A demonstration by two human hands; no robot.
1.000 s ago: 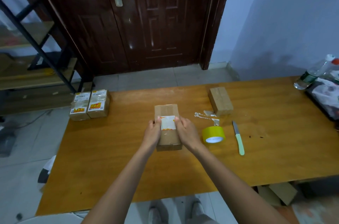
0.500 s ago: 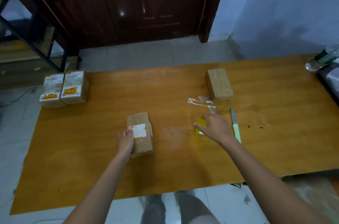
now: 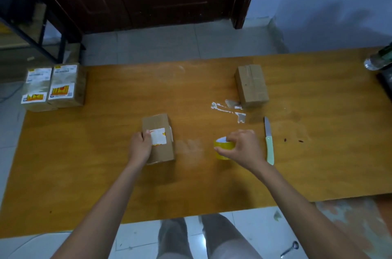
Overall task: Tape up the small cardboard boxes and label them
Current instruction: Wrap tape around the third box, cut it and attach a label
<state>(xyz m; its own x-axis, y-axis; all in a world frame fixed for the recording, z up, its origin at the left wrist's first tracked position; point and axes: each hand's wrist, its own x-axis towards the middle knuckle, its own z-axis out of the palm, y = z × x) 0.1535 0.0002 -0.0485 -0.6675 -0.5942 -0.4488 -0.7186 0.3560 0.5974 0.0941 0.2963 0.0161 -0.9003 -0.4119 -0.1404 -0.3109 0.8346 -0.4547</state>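
Note:
A small cardboard box (image 3: 159, 122) with a white and yellow label (image 3: 158, 136) on top lies mid-table. My left hand (image 3: 140, 147) grips its left side, fingers curled over the top edge beside the label. To its right, my right hand (image 3: 241, 147) grips a yellow tape roll (image 3: 220, 148), which it partly hides. A plain cardboard box (image 3: 251, 84) lies farther back on the right. Two labelled boxes (image 3: 55, 86) sit together at the table's far left corner.
A knife with a pale green handle (image 3: 269, 142) lies right of the tape roll. Torn tape scraps (image 3: 231, 110) stick to the wooden table (image 3: 106, 184). A plastic bottle (image 3: 378, 60) lies at the far right edge. A dark door and a shelf frame stand beyond.
My right hand left the box, reached right and closed on the tape roll. My left hand stayed on the box, which shifted left. The camera tilted down.

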